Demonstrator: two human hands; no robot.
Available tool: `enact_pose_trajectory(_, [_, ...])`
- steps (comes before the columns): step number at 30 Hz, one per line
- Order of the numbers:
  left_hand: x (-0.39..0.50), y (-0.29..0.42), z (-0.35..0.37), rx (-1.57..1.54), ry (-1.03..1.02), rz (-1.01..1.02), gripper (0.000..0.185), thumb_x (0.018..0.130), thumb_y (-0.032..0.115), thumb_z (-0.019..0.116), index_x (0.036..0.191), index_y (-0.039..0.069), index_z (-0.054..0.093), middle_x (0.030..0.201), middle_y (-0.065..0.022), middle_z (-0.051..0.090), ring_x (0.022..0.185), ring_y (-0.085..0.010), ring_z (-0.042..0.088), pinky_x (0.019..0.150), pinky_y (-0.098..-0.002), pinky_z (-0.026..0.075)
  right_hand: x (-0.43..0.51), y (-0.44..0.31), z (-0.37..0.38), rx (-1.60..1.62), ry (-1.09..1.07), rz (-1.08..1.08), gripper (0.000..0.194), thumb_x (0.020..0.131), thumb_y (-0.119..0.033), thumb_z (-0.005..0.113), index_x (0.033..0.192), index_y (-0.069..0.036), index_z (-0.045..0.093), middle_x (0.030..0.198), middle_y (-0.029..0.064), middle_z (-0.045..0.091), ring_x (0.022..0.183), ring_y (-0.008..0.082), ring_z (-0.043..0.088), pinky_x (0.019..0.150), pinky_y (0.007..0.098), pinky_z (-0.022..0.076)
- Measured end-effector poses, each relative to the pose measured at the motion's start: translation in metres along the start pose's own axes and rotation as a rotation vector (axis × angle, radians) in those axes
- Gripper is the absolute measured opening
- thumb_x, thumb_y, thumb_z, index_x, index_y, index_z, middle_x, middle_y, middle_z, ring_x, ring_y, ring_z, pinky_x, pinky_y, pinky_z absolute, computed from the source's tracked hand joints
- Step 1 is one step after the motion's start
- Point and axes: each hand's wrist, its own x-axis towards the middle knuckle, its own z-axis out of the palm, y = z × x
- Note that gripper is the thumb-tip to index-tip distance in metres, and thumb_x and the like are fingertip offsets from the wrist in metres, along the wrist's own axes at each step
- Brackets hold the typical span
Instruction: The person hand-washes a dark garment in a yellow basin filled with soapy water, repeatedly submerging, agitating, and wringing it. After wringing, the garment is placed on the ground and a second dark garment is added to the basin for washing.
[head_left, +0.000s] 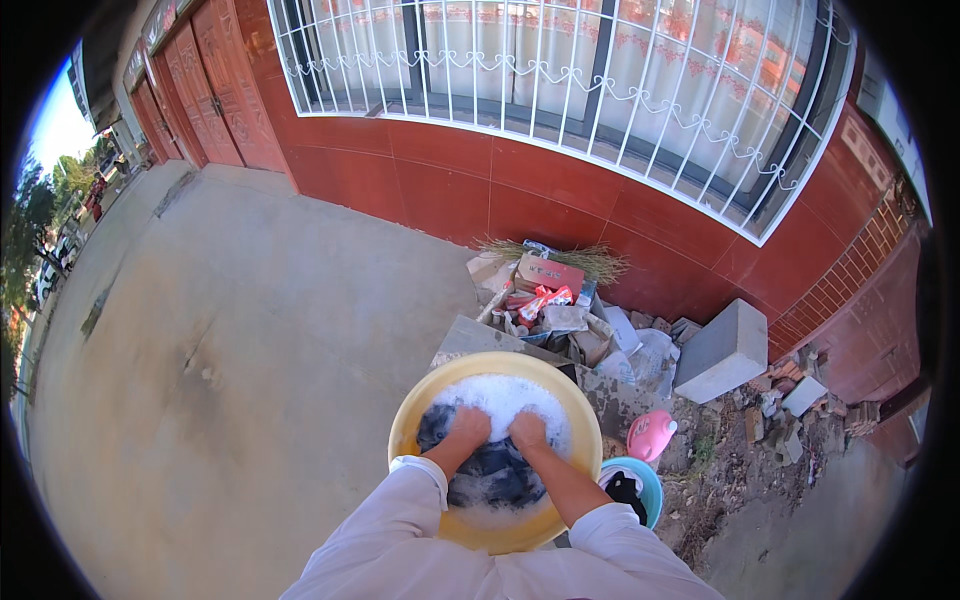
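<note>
A yellow plastic basin (405, 420) stands in front of me, with white suds (501, 394) and soaked dark blue clothing (499, 474) in it. My left hand (471, 426) rests down on the cloth at the edge of the foam. Close beside it, my right hand (527, 430) presses into the suds by the same cloth. Foam hides the fingertips of both hands, so their grip does not show. White sleeves are pushed up on both forearms.
To the basin's right are a pink detergent bottle (651, 436) and a light blue basin (654, 491) holding black and white cloth. Beyond lie piled cartons and rubbish (559, 307), a twig broom (600, 261) and a grey block (720, 352). A red wall (442, 180) has a barred window (555, 75).
</note>
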Motion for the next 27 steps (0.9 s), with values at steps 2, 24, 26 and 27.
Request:
enact_pose_trajectory(2, [0.0,-0.006,0.017,0.146,0.057,0.067,0.03,0.096,0.02,0.051,0.112,0.012,0.076,0.115,-0.0114,0.073,0.105,-0.026,0.07,0.093,-0.0465,0.049,0.001,0.003,0.015,0.067,0.06,0.153,0.032,0.09,-0.018,0.051,0.107,0.002,0.069,0.104,0.0262,0.07,0.1,0.0429,0.067,0.09,0.0522,0.0524])
enact_pose_trajectory(24, [-0.133,0.004,-0.022,-0.083,0.443,-0.031,0.06,0.095,0.047,0.06,0.146,0.018,0.05,0.145,-0.0162,0.051,0.136,-0.0447,0.043,0.105,-0.0699,0.031,-0.119,-0.043,-0.093,-0.098,-0.108,-0.086,0.046,0.098,-0.034,0.053,0.141,-0.018,0.056,0.149,0.0187,0.047,0.132,0.0424,0.045,0.108,0.0669,0.0316])
enact_pose_trajectory(26, [-0.108,0.014,-0.012,0.041,0.291,-0.05,0.047,0.097,0.041,0.055,0.139,0.019,0.058,0.141,-0.0141,0.055,0.137,-0.0442,0.041,0.102,-0.0752,0.028,-0.103,-0.042,-0.084,-0.156,-0.229,-0.091,0.044,0.094,-0.028,0.054,0.135,-0.011,0.058,0.144,0.0186,0.052,0.131,0.0397,0.046,0.107,0.0644,0.0338])
enact_pose_trajectory(27, [-0.096,0.016,-0.009,0.107,0.225,-0.017,0.045,0.097,0.039,0.054,0.136,0.018,0.061,0.14,-0.0139,0.056,0.136,-0.0437,0.042,0.102,-0.0745,0.029,-0.093,-0.039,-0.081,-0.188,-0.238,-0.109,0.044,0.093,-0.024,0.055,0.133,-0.007,0.059,0.141,0.0185,0.054,0.13,0.0384,0.047,0.106,0.0631,0.0349])
